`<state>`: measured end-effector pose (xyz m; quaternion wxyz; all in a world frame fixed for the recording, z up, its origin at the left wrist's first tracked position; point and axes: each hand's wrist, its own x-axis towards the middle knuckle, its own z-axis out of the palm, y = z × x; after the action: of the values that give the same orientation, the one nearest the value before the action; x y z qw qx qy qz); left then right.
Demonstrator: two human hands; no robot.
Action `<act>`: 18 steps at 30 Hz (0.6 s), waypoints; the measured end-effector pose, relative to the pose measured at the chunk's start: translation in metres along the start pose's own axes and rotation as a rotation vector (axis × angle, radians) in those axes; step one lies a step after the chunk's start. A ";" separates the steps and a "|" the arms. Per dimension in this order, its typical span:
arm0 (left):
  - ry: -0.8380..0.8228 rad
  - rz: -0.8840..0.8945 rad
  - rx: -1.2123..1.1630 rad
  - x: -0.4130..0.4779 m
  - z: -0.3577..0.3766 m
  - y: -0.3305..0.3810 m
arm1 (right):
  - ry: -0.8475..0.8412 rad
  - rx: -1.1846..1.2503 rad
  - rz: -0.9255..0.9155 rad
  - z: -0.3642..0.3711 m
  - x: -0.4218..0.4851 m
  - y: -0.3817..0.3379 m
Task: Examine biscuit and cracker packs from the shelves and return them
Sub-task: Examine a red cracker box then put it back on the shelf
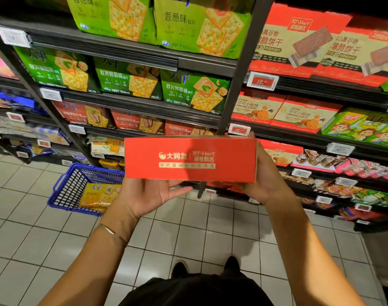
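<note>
Your left hand (149, 195) is propping the red box (189, 159) open-palmed, right hand (266, 184) gripping its end; loosening either could drop it.

Down at your left a blue perforated shopping basket (67, 191) sits on the pale, square-tiled floor (188, 230), and up at your right a red-and-white price tag (263, 81) shows a figure beginning with 12.
</note>
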<state>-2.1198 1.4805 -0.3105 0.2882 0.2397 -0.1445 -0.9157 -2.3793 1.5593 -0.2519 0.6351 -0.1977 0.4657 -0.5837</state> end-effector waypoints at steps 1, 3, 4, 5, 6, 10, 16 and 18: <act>0.006 0.007 0.010 0.002 0.003 -0.001 | 0.013 0.003 0.012 -0.001 0.002 0.003; 0.001 0.054 -0.049 0.002 0.009 -0.002 | 0.009 0.015 0.056 -0.003 0.003 0.011; 0.010 0.103 -0.078 0.001 0.012 -0.002 | -0.012 0.012 0.071 -0.004 0.004 0.015; 0.047 0.163 -0.110 0.002 0.014 -0.002 | -0.050 -0.008 0.084 -0.007 0.004 0.019; 0.078 0.219 -0.138 0.002 0.015 0.000 | -0.082 -0.042 0.099 -0.008 0.003 0.023; 0.340 0.353 -0.147 0.002 0.020 0.008 | -0.163 -0.279 0.098 -0.005 -0.001 0.026; 0.410 0.255 0.085 0.009 0.041 0.019 | -0.309 -0.579 0.080 0.020 0.001 0.022; 0.454 0.229 0.238 0.016 0.048 0.017 | -0.395 -0.622 0.121 0.029 0.002 0.029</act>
<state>-2.1483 1.4636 -0.2692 0.3847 0.4532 -0.2091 -0.7764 -2.3395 1.5560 -0.2613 0.6557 -0.4620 0.5001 -0.3264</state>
